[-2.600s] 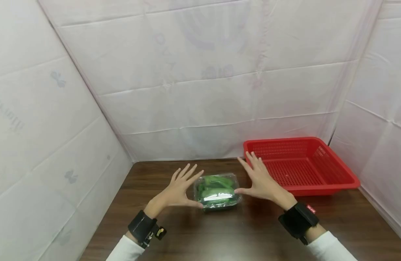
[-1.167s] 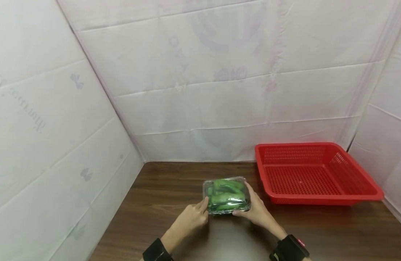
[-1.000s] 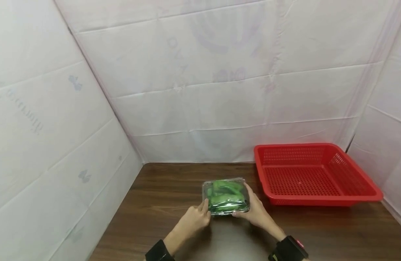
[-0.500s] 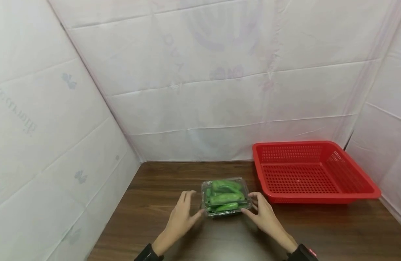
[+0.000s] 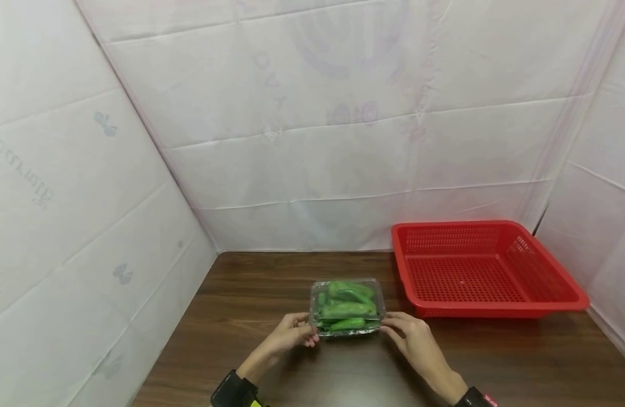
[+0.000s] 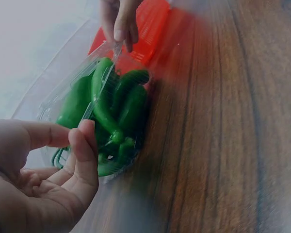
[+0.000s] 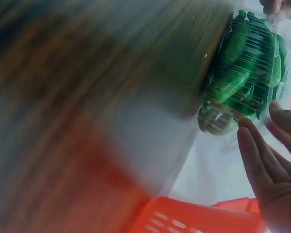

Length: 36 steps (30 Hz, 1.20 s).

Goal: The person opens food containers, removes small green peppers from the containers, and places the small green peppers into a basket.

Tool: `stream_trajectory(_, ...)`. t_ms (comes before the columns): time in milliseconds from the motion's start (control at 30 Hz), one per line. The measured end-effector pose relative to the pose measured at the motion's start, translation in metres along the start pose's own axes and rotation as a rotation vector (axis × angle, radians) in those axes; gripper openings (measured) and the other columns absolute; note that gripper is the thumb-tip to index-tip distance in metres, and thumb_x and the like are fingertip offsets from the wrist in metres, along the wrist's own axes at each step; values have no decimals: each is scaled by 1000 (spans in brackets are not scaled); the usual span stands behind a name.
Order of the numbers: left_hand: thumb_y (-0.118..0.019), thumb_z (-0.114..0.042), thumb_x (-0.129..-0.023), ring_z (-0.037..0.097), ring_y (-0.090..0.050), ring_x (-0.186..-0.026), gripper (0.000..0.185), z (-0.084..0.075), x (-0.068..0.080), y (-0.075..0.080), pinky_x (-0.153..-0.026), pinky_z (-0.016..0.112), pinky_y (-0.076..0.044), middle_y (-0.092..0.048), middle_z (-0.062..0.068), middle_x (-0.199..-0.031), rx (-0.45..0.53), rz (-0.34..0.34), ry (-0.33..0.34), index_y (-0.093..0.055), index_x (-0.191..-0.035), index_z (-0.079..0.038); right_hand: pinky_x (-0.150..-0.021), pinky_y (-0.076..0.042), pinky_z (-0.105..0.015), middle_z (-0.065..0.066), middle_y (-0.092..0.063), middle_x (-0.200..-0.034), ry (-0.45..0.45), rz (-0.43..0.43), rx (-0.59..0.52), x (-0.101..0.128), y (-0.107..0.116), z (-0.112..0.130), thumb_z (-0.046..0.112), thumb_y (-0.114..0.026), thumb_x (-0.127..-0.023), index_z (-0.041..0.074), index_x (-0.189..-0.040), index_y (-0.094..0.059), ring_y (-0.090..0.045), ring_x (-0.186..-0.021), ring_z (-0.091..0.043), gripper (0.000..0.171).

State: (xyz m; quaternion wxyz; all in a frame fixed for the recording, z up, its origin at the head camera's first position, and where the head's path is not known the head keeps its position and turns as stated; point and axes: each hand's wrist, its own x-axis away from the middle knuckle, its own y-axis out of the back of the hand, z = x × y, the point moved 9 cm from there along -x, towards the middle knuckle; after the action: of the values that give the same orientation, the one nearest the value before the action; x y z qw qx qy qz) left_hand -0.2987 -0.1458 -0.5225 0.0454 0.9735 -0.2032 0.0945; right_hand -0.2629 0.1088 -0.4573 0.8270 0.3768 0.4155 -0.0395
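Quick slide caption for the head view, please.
Left hand and right hand pinch opposite sides of a clear box of green peppers, with a red basket at the right.

You're handling clear rectangular box (image 5: 350, 332) of thin, glossy plastic; long green peppers (image 5: 349, 309) showing smooth, shiny skins; dark-brown wood-grain tabletop (image 5: 343, 364) reflecting soft sheen; red rectangular basket (image 5: 495, 306) looking like smooth plastic; white wall covering (image 5: 353, 152) looking matt, creased.

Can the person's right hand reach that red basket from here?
Probably yes: the right hand is near the red basket, with nothing visible between them. It pinches the edge of the clear box, though, so it would likely let go first.
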Motion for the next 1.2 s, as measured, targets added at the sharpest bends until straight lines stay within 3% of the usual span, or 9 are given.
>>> stream_trajectory(133,-56,-4,-94,5,-66,-72,58,1,0,3,-67,16,-55,-70,-2,-80,-17,-7,-1,-39,-144,21,-70,-60,-24,-7,-74,-102,60,35,35,0,-1,5,3,-90,-66,13,-80,-79,-73,-85,-16,20)
stream_trajectory(333,-57,-3,-94,4,-67,-74,60,4,2,7,-68,16,-55,-72,-2,-83,17,-40,0,-37,-145,21,-68,-56,-17,-15,-71,-115,128,70,23,-7,-4,16,-4,-83,-75,8,-80,-69,-73,-82,-14,19)
stream_trajectory(600,-57,-4,-96,7,-68,-77,69,6,7,5,-73,19,-56,-76,7,-92,23,-57,9,-22,-149,24,-69,-56,-14,-19,-72,-114,137,14,3,-10,-3,19,-11,-79,-76,5,-84,-66,-73,-80,-14,22)
stream_trajectory(667,-57,-3,-96,7,-68,-77,67,6,7,3,-73,19,-56,-76,6,-90,31,-61,2,-26,-149,23,-71,-57,-17,-19,-73,-111,144,-34,-13,-12,4,20,-13,-78,-74,4,-85,-67,-74,-82,-17,23)
stream_trajectory(800,-57,-1,-93,7,-67,-74,62,6,8,0,-70,19,-56,-74,1,-84,35,-79,-21,-34,-146,22,-72,-60,-24,-18,-75,-103,128,-111,-36,-32,23,24,-13,-76,-76,1,-91,-67,-74,-82,-23,23)
stream_trajectory(900,-56,0,-91,5,-67,-70,61,4,6,-3,-67,17,-56,-73,-1,-79,40,-87,-35,-37,-144,22,-70,-62,-31,-17,-76,-97,62,-129,-47,-60,34,16,-11,-73,-82,-2,-97,-68,-72,-79,-23,19)
stream_trajectory(1000,-57,0,-90,5,-67,-69,61,3,7,-7,-66,16,-56,-74,0,-80,60,-82,-41,-37,-143,23,-75,-63,-40,-20,-75,-103,-63,-63,-93,-88,32,-1,-6,-68,-91,-7,-109,-67,-73,-87,-28,18)
stream_trajectory(1100,-58,-1,-90,5,-67,-70,61,3,9,-9,-67,16,-56,-74,1,-83,63,-87,-45,-38,-143,21,-92,-59,-51,-31,-65,-127,-187,81,-152,-107,21,-16,3,-62,-99,-13,-136,-53,-68,-113,-43,42)
stream_trajectory(1200,-58,-4,-92,6,-67,-73,59,4,10,-11,-69,17,-56,-73,2,-87,39,-95,-44,-40,-143,18,-108,-48,-59,-36,-47,-149,-234,200,-161,-117,13,-23,8,-61,-101,-14,-152,-33,-50,-135,-50,62)
